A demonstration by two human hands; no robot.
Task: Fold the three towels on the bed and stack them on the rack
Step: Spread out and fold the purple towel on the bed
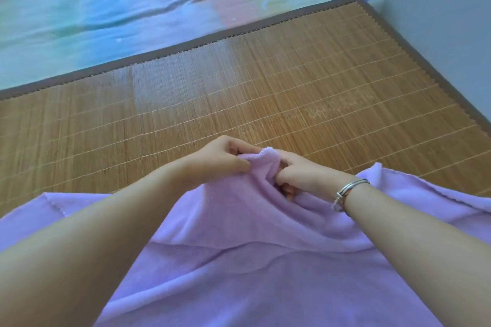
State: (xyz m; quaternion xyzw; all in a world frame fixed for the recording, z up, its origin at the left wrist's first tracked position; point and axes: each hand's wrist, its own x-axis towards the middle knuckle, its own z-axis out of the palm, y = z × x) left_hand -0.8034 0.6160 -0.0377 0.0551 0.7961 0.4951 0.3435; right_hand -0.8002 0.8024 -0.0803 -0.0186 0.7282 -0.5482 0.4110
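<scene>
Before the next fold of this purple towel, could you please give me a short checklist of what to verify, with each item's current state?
1. Left hand pinches the purple towel: ok.
2. Right hand grips the same bunched part: ok.
3. Towel lying flat and smooth: not ok, it is bunched and creased between the hands.
4. Space on the bamboo mat ahead for spreading out: ok.
5. Towel corners aligned: cannot tell, the near edges lie out of view.
6. Other two towels and rack located: cannot tell, none in view.
</scene>
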